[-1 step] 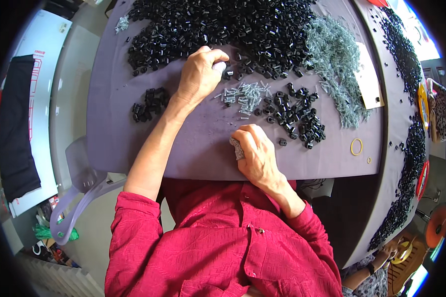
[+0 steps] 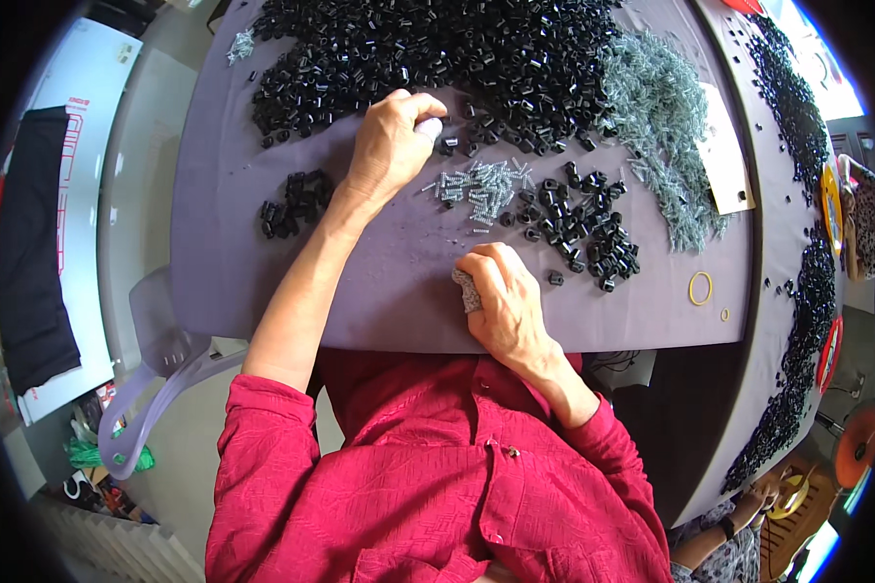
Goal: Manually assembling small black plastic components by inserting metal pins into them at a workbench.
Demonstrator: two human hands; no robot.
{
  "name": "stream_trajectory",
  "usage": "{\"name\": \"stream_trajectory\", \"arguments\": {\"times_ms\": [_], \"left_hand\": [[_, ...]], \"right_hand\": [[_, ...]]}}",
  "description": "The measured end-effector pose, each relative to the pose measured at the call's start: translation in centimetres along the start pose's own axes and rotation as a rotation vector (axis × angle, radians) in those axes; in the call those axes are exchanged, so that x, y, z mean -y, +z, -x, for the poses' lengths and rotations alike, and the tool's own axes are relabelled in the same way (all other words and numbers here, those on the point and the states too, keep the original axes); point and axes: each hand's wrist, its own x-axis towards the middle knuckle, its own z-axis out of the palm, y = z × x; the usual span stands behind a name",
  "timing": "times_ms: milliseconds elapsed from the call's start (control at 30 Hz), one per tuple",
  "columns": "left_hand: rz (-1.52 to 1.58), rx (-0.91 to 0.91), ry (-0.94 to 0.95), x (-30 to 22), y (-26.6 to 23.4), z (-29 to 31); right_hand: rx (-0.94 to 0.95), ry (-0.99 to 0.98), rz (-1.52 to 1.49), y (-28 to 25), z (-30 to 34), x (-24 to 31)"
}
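My left hand (image 2: 391, 146) is at the near edge of a large heap of small black plastic caps (image 2: 428, 58). Its fingers are curled closed, with a pale cover on one finger; whatever is in them is hidden. Closer to me, my right hand (image 2: 504, 296) rests by the table's front edge, also closed, with a grey speckled wrap at its fingers. I cannot make out what it holds. Between the hands lies a small pile of metal springs (image 2: 481, 189). Black caps are grouped right of the springs (image 2: 583, 223) and left of my left forearm (image 2: 299, 199).
A large heap of springs (image 2: 661, 136) lies at the right beside a white card (image 2: 727, 155). Two yellow rings (image 2: 700, 289) are near the right front. Another table (image 2: 763, 233) bears more black pieces. A lilac chair (image 2: 156, 340) stands left; another person's arm (image 2: 705, 544) shows lower right.
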Motion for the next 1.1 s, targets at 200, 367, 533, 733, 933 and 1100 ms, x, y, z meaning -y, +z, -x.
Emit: {"name": "stream_trajectory", "arguments": {"times_ms": [200,367,533,733,933,1100], "left_hand": [[0.182,0.011,-0.060,0.7,-0.8,0.6],[0.205,0.070,-0.038,-0.6,-1.1,1.5],[0.047,0.054,0.018,-1.5,-0.4,1.7],[0.042,-0.024,0.067,-1.4,0.2,1.2],[0.082,-0.156,0.049,0.6,0.2,-2.6],[-0.213,-0.089,-0.005,0.1,1.0,-4.1]], "right_hand": [[-0.022,0.024,0.013,0.1,0.3,0.2],[-0.026,0.011,0.017,0.1,0.2,0.2],[-0.016,-0.019,0.025,0.1,0.1,0.3],[-0.014,-0.028,0.052,-0.1,0.0,0.5],[-0.006,-0.039,0.063,0.1,0.0,0.3],[-0.005,-0.019,0.041,0.0,0.1,0.4]]}}
